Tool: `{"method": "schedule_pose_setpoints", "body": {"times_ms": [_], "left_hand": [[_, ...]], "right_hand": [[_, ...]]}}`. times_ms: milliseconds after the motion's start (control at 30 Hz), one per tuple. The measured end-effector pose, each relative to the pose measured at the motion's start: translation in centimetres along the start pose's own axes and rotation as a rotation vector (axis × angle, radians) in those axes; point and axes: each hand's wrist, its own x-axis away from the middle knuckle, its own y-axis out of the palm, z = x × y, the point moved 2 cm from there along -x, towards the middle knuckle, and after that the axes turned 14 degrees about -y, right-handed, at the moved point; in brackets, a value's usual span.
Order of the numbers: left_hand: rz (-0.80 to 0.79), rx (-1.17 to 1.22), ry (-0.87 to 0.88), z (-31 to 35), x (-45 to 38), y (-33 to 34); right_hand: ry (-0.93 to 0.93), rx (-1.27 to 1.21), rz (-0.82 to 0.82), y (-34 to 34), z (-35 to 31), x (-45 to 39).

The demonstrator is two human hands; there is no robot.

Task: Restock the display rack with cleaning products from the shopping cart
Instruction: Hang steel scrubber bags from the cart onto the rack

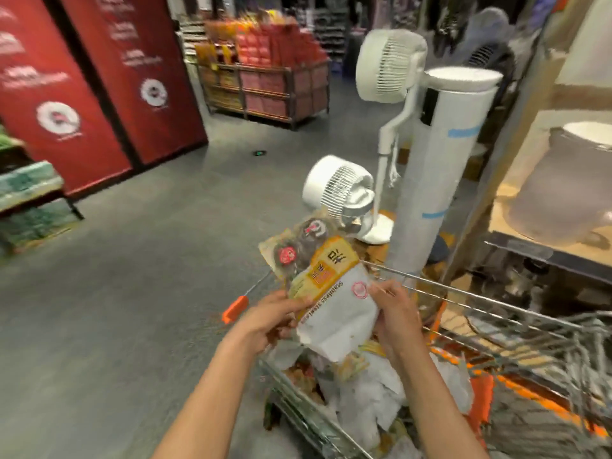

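Above the wire shopping cart (pixel 430 286) I hold a white and yellow pack of stainless steel scourers (pixel 337 303). A second clear pack with dark round scourers (pixel 298 246) sticks out behind it. My left hand (pixel 268 321) grips the packs from the left side. My right hand (pixel 394 313) pinches the white pack's right edge. More white and yellow packs (pixel 364 392) lie piled in the cart below. The view is blurred.
White fans (pixel 337 190) and a tall white tower fan (pixel 440 167) stand just beyond the cart. A shelf unit (pixel 549 193) with a grey appliance is at right. Red panels (pixel 99 77) and a snack rack (pixel 265 77) stand across the open grey floor.
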Motion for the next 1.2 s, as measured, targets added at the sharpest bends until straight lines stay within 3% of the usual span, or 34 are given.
{"method": "schedule_pose_setpoints", "body": {"times_ms": [67,200,300,433,567,667,767,967,1200], "left_hand": [[0.027,0.101,0.123,1.0,2.7,-2.7],[-0.015,0.556,0.313,1.4,7.9,-7.3],[0.143,0.720,0.451,0.0,11.5,-12.2],[0.393,0.751,0.570,-2.5,16.9,-18.5],[0.651,0.617,0.669,-4.7,22.5,-23.1],[0.881,0.377,0.662,-7.0,26.3,-25.6],[1.014,0.211,0.596,-9.4,29.1,-27.0],[1.233,0.240,0.424,-15.1,35.3,-29.8],[1.480,0.321,0.238,-19.8,40.6,-30.4]], "right_hand": [[-0.009,-0.096,-0.094,3.6,-1.2,0.4],[0.016,-0.282,-0.336,11.7,-1.4,2.6],[0.057,-0.267,-0.515,17.4,-0.9,4.9],[0.007,-0.106,-0.763,24.2,-0.4,8.1],[-0.199,0.035,-0.919,31.1,-0.6,11.1],[-0.488,0.220,-1.002,35.9,-1.7,13.7],[-0.694,0.281,-1.195,40.4,-2.7,17.4],[-0.677,0.245,-1.535,47.0,-0.9,24.8],[-0.777,0.156,-1.706,53.1,2.3,31.5]]}}
